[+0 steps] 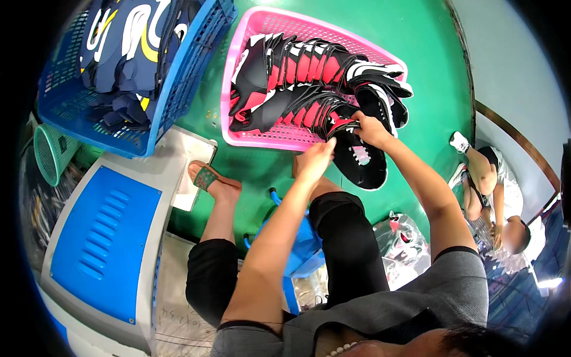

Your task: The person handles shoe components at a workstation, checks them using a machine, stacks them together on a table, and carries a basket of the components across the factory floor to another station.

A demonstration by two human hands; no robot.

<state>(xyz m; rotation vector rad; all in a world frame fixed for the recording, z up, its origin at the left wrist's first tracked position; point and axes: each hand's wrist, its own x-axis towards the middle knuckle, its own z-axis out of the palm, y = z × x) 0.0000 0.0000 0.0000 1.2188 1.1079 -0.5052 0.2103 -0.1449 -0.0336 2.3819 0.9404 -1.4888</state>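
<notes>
Packages in view. A clear plastic bag (403, 233) lies crumpled on the green floor (416, 71), just right of the seated person's knee; it is transparent and glossy, and red, white and black pieces show through the film. A second heap of clear plastic wrapping (502, 257) lies at the right edge, beside another person sitting on the floor; its contents cannot be told. More clear film (310, 290) shows under the blue stool (303, 241), between the person's legs. No labels, signs or screens can be made out.
</notes>
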